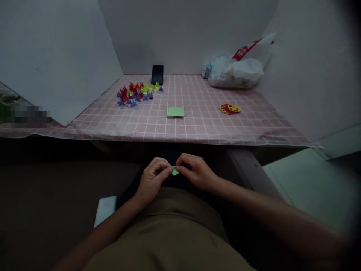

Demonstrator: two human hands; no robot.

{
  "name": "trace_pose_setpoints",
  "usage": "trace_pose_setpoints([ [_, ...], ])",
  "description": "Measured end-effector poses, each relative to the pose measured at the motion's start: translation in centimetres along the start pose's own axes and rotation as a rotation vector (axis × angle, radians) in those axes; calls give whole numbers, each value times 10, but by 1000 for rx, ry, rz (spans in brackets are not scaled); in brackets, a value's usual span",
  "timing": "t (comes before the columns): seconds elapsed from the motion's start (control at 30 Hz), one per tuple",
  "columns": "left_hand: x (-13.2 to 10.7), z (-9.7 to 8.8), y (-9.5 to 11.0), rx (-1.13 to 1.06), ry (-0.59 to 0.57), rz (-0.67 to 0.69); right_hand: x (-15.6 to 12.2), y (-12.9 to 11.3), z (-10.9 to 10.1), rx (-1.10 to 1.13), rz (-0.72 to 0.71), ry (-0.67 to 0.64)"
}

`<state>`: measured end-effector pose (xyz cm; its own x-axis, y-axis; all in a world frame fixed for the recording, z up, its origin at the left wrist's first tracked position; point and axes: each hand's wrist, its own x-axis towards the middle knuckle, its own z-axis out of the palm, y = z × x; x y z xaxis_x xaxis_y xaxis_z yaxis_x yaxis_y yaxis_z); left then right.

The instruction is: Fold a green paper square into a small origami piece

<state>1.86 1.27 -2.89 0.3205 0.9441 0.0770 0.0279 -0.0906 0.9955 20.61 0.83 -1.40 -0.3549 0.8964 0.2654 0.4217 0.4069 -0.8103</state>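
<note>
A small folded piece of green paper (pixel 175 171) is held above my lap, in front of the table edge. My left hand (pixel 154 177) pinches its left side between thumb and fingers. On the other side, my right hand (pixel 197 171) grips the paper between thumb and fingertips. The lower part of the paper comes to a point between the hands; the rest is covered by my fingers. A stack of square green paper sheets (pixel 175 112) lies on the table beyond my hands. Farther left stand several small folded paper figures (pixel 134 98) in red, orange, yellow and purple.
The table (pixel 197 130) has a pink checked cover. A black phone (pixel 157 74) leans at the back wall. At the right are a white plastic bag (pixel 237 73) and red and yellow ring-shaped pieces (pixel 230 108). A white flat object (pixel 105 210) lies beside my left forearm.
</note>
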Motion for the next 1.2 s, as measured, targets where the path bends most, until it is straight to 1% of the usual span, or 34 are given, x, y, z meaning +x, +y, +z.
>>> trace_pose_setpoints([
  [0.13,0,1,2,-81,-2,-144,0,0,-3,-76,-95,-50],
  [0.27,1,2,2,-92,-36,-247,0,3,-4,-158,-163,-112],
  [0.37,2,3,4,-151,-34,-321,0,4,-3,-200,-180,-127],
  [0.5,1,5,3,-263,-12,-401,0,5,-1,-198,-168,-116],
  [0.57,1,6,2,-319,30,-399,0,4,-1,-170,-139,-57],
  [0.6,1,7,1,-344,62,-385,0,4,-1,-147,-109,-5],
  [0.67,2,7,-1,-383,128,-349,1,3,0,-92,-21,109],
  [0.7,2,8,-2,-395,156,-335,1,2,1,-62,31,141],
  [0.73,2,8,-2,-403,177,-326,1,1,2,-28,84,145],
  [0.77,2,9,-2,-407,191,-318,1,0,4,10,134,121],
  [0.87,2,11,-3,-404,198,-288,1,-3,10,155,253,9],
  [0.97,0,14,-3,-380,169,-282,0,-4,14,245,333,14],
  [1.1,-1,14,-2,-309,150,-300,1,-2,13,314,370,41],
  [1.2,0,11,-2,-316,154,-311,2,0,9,442,320,45],
])
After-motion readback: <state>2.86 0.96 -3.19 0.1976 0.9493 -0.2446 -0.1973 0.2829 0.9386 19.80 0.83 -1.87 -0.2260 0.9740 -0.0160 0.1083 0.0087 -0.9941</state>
